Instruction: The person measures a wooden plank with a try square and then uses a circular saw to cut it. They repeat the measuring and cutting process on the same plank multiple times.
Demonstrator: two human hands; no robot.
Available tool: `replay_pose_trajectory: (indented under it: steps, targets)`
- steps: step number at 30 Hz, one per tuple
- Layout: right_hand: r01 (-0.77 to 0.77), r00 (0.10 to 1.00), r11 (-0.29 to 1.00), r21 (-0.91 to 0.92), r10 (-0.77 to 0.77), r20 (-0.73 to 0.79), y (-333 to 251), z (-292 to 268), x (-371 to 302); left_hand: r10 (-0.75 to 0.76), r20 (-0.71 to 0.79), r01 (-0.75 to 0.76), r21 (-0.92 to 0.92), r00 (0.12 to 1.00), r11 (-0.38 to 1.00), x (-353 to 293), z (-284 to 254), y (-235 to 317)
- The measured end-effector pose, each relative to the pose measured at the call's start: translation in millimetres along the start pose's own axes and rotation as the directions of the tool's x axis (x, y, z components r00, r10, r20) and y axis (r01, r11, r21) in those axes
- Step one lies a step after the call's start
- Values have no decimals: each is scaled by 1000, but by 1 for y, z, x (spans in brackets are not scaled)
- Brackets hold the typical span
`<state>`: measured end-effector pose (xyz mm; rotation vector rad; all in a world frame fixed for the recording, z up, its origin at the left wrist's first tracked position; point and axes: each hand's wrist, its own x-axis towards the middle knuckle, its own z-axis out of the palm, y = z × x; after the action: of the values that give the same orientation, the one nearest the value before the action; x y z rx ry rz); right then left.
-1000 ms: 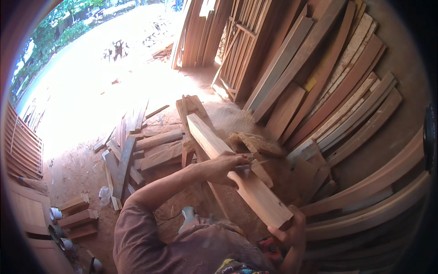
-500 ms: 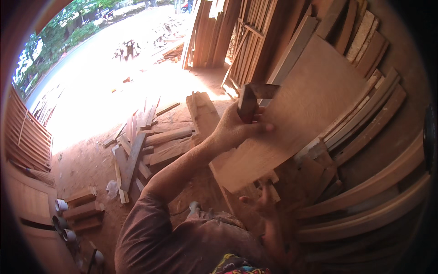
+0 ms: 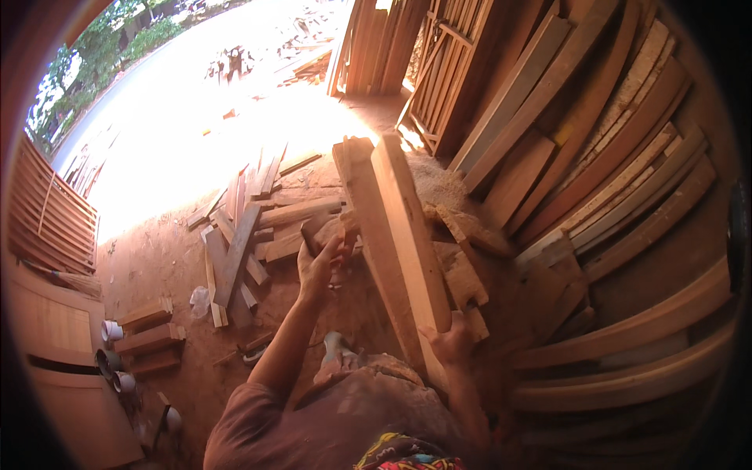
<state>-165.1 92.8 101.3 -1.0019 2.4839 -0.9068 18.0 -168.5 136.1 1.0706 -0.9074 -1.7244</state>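
In the middle stands a long, pale wooden board [image 3: 413, 258], seen along its narrow side and slanting away from me. My right hand [image 3: 453, 341] is closed on its near end, with the thumb over the top. To the left of the board, my left hand [image 3: 315, 274] grips a dark L-shaped square [image 3: 312, 233]. Its fingers partly cover the square, and part of it blurs into the wood behind. The left hand is apart from the pale board. Close beside that board lies a broader, rough plank [image 3: 366, 184].
Offcuts [image 3: 239, 254] litter the ground to the left. Short blocks [image 3: 153, 339] and panel doors [image 3: 59, 321] are at the far left. Long planks [image 3: 627, 184] lean along the right side. Rough wood chunks [image 3: 462, 274] lie just right of the board. Sunlit ground stretches beyond.
The board has turned from its broad face to its narrow side and come down. My left hand, with the square, has moved down and left. My right hand has closed on the board.
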Motion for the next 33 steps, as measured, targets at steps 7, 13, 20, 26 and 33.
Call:
replay_pose_trajectory:
  steps: [7, 13, 20, 26, 33]
  targets:
    - [50, 998, 963, -266, -37, 52, 10, 42, 26, -112, -6, 112, 93, 994, 989, -32, -69, -94]
    - [-25, 968, 978, -209, 75, 238, 29, 3, -23, -275, 128, 256, 152, 953, 955, -77, -40, -118]
    - [15, 997, 992, -128, -5, 78, 79, 6, -77, -546, 328, 393, 430, 771, 813, -111, -15, -131]
    - [36, 998, 991, -128, -29, 55, 8, -30, -78, -562, 550, 420, 373, 618, 827, -130, 16, -132]
    - [415, 910, 863, 289, -399, -113, -59, -109, -62, -344, 482, 269, 219, 806, 938, -134, 49, -73]
